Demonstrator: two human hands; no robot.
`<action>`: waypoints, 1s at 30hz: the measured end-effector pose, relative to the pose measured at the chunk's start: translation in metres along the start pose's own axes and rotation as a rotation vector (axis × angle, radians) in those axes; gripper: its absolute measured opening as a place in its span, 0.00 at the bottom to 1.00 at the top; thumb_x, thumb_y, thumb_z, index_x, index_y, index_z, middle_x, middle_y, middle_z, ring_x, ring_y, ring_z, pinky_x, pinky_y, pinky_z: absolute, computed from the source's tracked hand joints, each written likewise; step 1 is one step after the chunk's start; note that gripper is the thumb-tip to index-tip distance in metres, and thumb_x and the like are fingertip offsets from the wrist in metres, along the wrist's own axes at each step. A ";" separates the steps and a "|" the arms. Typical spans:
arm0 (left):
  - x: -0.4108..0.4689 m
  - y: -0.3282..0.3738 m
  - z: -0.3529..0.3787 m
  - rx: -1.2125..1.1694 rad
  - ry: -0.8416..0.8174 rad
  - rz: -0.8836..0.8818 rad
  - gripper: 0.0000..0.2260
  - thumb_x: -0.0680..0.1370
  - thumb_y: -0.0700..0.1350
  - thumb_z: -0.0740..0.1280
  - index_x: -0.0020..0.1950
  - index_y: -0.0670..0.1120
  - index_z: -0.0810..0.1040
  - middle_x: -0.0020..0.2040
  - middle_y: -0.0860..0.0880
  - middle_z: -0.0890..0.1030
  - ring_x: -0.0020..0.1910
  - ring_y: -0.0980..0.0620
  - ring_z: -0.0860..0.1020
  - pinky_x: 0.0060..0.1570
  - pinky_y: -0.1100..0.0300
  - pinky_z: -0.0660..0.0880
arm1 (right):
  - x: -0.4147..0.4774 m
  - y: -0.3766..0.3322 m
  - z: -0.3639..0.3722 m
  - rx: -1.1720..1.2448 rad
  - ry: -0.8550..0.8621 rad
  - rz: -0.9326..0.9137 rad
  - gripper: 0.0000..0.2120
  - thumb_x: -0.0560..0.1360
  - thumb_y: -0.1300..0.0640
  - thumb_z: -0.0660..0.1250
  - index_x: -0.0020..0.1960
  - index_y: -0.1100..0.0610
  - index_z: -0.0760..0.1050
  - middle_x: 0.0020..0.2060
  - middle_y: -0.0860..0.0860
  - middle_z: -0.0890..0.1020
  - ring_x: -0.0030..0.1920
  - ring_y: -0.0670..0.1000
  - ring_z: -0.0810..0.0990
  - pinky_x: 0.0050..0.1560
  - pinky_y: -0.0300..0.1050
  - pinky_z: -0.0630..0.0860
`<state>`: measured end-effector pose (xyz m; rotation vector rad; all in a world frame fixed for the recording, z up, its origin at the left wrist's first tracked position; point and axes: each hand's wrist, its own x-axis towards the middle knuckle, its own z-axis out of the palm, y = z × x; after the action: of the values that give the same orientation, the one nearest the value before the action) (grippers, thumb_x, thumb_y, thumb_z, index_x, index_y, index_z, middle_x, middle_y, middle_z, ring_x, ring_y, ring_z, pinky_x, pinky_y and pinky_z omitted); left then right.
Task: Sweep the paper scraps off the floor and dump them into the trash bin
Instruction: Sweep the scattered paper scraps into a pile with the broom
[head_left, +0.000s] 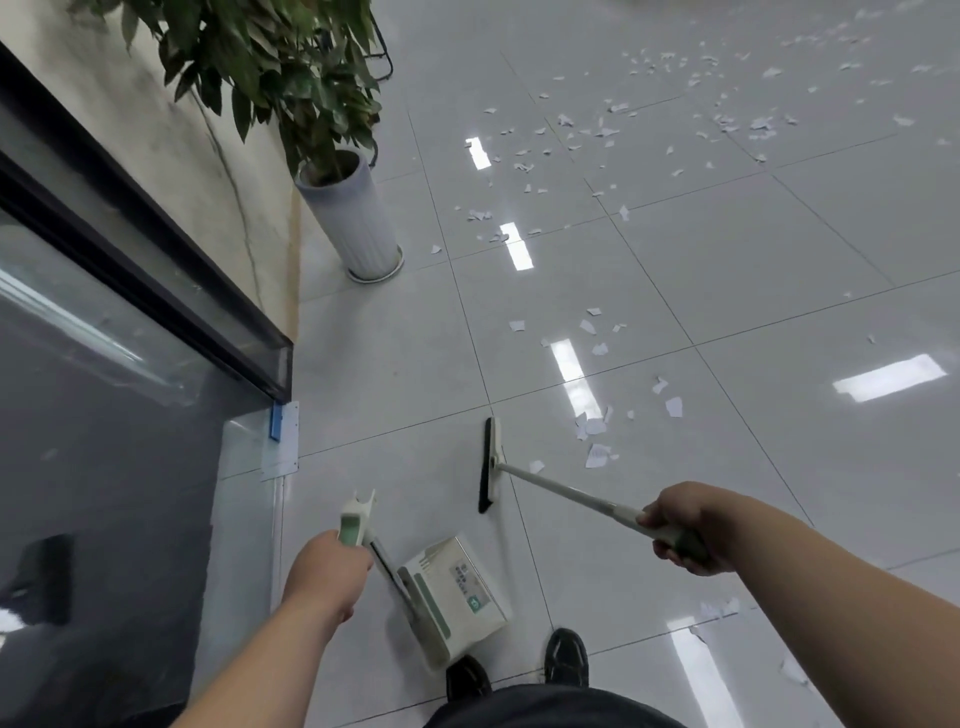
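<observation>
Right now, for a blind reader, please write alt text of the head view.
A person stands on a glossy tiled floor, right hand gripping a broom, left hand holding a dustpan by its handle. White paper scraps lie scattered ahead, some near a potted plant.

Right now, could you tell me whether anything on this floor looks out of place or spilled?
Yes: torn white paper scraps litter the glossy tile floor, a few just right of the broom head, most far ahead, right of the potted plant. Nothing looks broken.
</observation>
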<state>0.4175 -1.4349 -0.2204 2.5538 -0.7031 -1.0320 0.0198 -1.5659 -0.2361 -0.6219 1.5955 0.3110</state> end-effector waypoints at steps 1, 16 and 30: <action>0.000 0.003 0.002 -0.005 -0.006 0.010 0.03 0.71 0.36 0.61 0.41 0.40 0.74 0.31 0.43 0.70 0.27 0.47 0.65 0.26 0.61 0.63 | -0.003 0.003 -0.008 0.019 0.026 0.002 0.07 0.81 0.54 0.62 0.54 0.58 0.71 0.29 0.53 0.77 0.26 0.50 0.72 0.31 0.39 0.66; 0.008 0.098 0.046 0.121 -0.098 0.246 0.02 0.72 0.36 0.62 0.40 0.41 0.73 0.30 0.44 0.71 0.26 0.46 0.67 0.28 0.60 0.66 | -0.046 0.068 -0.084 0.240 0.415 0.000 0.04 0.81 0.58 0.61 0.48 0.58 0.69 0.33 0.55 0.76 0.27 0.52 0.76 0.33 0.39 0.66; 0.036 0.202 0.117 0.390 -0.422 0.601 0.03 0.73 0.37 0.63 0.43 0.39 0.75 0.31 0.42 0.73 0.26 0.46 0.69 0.29 0.57 0.67 | -0.093 0.177 -0.007 0.688 0.467 0.270 0.04 0.77 0.68 0.63 0.43 0.65 0.74 0.34 0.59 0.77 0.30 0.57 0.78 0.30 0.41 0.73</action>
<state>0.2909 -1.6334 -0.2336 2.1548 -1.8018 -1.3035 -0.0835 -1.4066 -0.1725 0.0679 2.0855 -0.2118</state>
